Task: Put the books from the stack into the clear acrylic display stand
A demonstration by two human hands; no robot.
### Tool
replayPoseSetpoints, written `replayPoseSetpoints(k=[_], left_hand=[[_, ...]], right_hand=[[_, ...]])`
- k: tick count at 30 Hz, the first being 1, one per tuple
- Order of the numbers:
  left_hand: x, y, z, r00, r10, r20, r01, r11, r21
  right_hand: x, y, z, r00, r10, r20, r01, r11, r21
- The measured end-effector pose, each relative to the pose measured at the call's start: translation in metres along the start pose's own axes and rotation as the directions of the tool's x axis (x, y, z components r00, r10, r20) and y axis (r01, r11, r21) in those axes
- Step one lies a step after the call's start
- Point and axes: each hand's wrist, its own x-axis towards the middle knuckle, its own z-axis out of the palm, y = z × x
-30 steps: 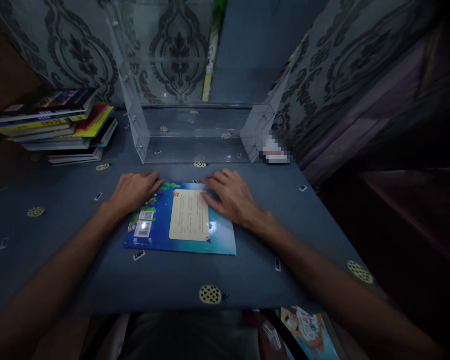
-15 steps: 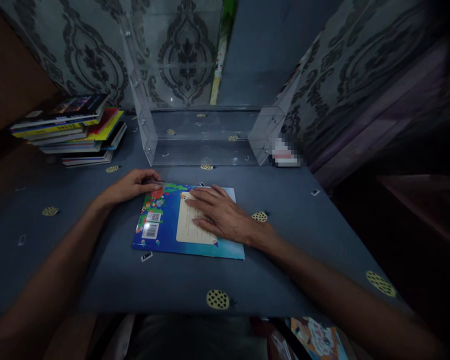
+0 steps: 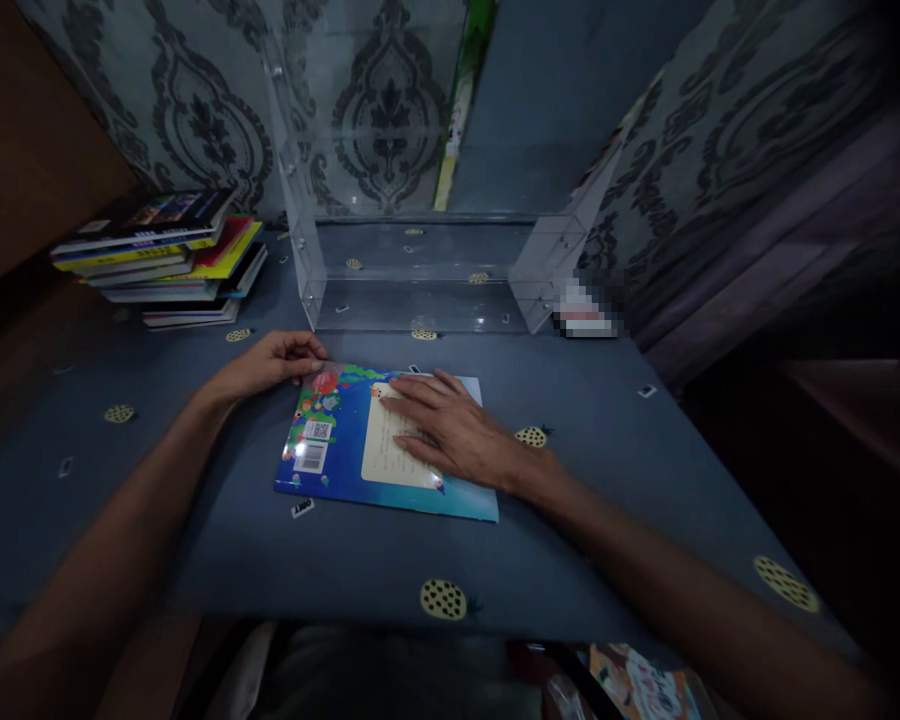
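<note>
A blue picture book lies flat on the table, its back cover with a barcode and a cream text panel facing up. My left hand is at the book's far left corner, its fingers curled and its thumb at the corner. Spread flat over the right part of the cover is my right hand, which hides some of the text panel. Nothing is held in that hand.
Beyond the book stands a clear acrylic rack with a green-edged book upright in it. At the back left is a stack of books. A blurred white item sits right of the rack. The blue tablecloth has pineapple prints.
The whole view has shifted a little, so everything appears slightly further right. My right hand stays flat on the book, and my left hand stays at its corner.
</note>
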Motion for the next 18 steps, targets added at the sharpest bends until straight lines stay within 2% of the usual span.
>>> replayPoseSetpoints(k=[3, 5, 7, 9, 12, 15, 18], left_hand=[[0.0, 0.0, -0.002, 1.0, 0.016, -0.005, -0.016, 0.998, 0.068], [-0.003, 0.004, 0.0, 0.997, 0.058, -0.042, -0.048, 0.976, 0.21], [-0.01, 0.012, 0.006, 0.982, 0.159, -0.102, -0.101, 0.898, 0.428], [-0.018, 0.022, 0.02, 0.949, 0.295, -0.112, -0.171, 0.778, 0.604], [-0.031, 0.031, 0.048, 0.906, 0.422, -0.003, -0.311, 0.673, 0.671], [-0.043, 0.027, 0.067, 0.899, 0.433, 0.065, -0.338, 0.591, 0.732], [-0.058, 0.018, 0.07, 0.922, 0.384, 0.041, -0.263, 0.545, 0.796]], right_hand=[[0.0, -0.001, -0.001, 1.0, 0.012, 0.009, -0.012, 1.0, 0.007], [0.001, -0.001, -0.001, 1.0, 0.014, 0.006, -0.014, 1.0, 0.006], [0.0, 0.0, 0.0, 1.0, 0.006, -0.004, -0.006, 1.0, 0.003], [0.0, 0.001, 0.002, 1.0, -0.004, -0.008, 0.004, 1.0, -0.003], [-0.001, 0.002, 0.003, 1.0, -0.013, -0.011, 0.013, 1.0, -0.006], [0.0, 0.001, 0.004, 0.999, -0.015, -0.032, 0.015, 1.0, 0.003], [-0.002, 0.002, 0.003, 0.999, -0.008, -0.039, 0.009, 1.0, 0.022]])
